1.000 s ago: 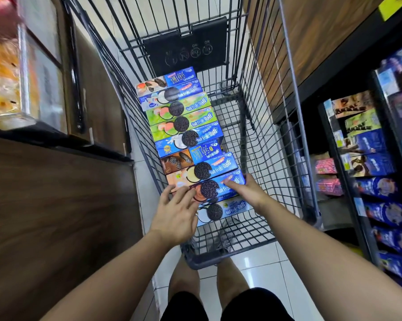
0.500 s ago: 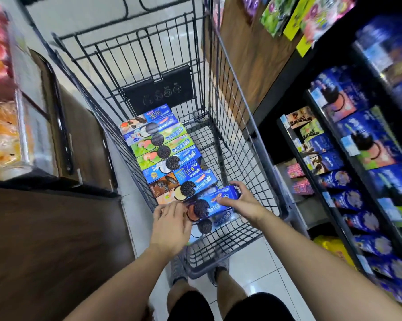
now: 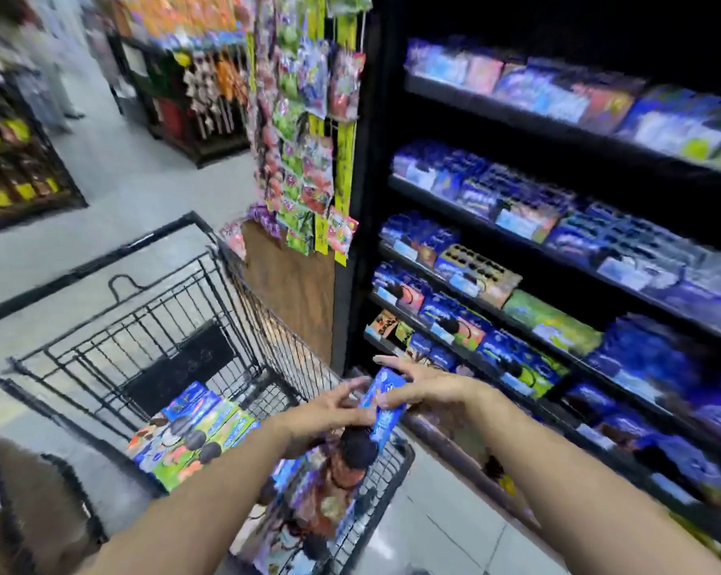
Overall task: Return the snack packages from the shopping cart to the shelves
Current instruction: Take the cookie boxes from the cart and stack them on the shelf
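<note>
A blue cookie box (image 3: 385,408) stands tilted on end above the near right corner of the black wire shopping cart (image 3: 163,321). My right hand (image 3: 416,388) grips its upper end from the right. The spread fingers of my left hand (image 3: 333,406) lie against its left side. A row of blue and green cookie boxes (image 3: 192,437) lies in the cart basket, and more blurred packages (image 3: 309,504) sit under my arms. The frame is motion-blurred.
Dark shelves (image 3: 529,325) at the right carry rows of blue and green cookie packs. Hanging candy bags (image 3: 309,159) cover a wooden end panel (image 3: 292,292) beside the cart. Grey tiled aisle floor (image 3: 143,180) runs ahead to other displays.
The blue box has been lifted out of the row in the cart and tipped upright. My view has swung up and to the right, toward the shelves.
</note>
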